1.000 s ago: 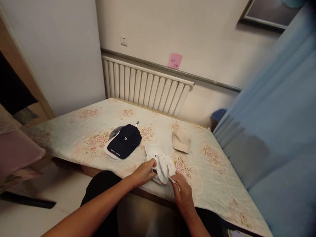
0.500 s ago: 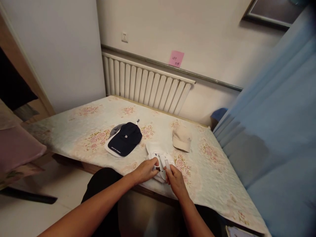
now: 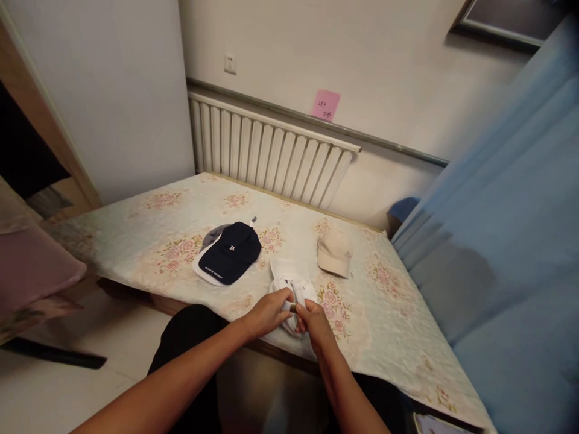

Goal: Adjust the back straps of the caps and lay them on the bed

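Change: the right hand (image 3: 314, 322) has come in from the lower right and now meets the left hand (image 3: 266, 313); a second ago they were apart.
Left hand: fingertips pinch the near edge of the crumpled white fabric cap (image 3: 294, 286).
Right hand: fingers are curled and grip the same cap at a small dark piece, perhaps a strap buckle.
Surface: pale quilted bed cover with pink flowers (image 3: 384, 313).
Also there: navy baseball cap with white lettering (image 3: 231, 254) to the left, and a beige cap (image 3: 335, 253) beyond.
Room: white ribbed radiator (image 3: 271, 150), pink sticky note (image 3: 325, 105) and blue curtain (image 3: 506, 241).
Cap: lies bunched and folded at the bed's near edge, between both hands.
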Tool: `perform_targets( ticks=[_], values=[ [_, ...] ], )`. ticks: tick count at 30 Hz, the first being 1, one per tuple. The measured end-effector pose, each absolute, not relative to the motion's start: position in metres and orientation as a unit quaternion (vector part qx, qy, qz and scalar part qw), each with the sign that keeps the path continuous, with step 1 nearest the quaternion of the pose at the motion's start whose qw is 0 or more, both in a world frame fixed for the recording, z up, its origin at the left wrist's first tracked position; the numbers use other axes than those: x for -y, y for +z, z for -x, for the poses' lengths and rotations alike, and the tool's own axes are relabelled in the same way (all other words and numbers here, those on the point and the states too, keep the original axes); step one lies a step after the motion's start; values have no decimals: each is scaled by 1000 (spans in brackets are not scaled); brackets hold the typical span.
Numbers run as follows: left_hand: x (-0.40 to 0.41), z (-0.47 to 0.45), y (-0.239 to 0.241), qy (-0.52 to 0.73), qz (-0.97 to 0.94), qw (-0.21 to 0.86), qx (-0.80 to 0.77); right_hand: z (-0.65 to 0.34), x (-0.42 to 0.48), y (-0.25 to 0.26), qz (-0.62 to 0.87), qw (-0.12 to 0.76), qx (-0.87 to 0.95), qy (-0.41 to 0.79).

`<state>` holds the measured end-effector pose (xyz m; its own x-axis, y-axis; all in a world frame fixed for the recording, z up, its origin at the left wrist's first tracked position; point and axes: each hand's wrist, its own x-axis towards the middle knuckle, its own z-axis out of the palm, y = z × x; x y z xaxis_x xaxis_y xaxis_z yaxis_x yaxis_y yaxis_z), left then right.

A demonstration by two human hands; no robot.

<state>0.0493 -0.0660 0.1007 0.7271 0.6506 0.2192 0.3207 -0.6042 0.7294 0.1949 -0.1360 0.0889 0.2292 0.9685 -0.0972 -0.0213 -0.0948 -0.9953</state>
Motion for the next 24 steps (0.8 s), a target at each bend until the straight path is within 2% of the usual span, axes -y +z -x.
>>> perform_targets(
  ticks=[11,19,24],
  values=[
    [68,-43,96,289,-885,307,-196,-187,138,95,462,582,354,568],
    [73,-44,83,314,-873,288,-236,-181,137,92,448,598,346,568],
    [74,-44,84,337,-854,313,-242,-180,137,96,459,589,375,550]
  ],
)
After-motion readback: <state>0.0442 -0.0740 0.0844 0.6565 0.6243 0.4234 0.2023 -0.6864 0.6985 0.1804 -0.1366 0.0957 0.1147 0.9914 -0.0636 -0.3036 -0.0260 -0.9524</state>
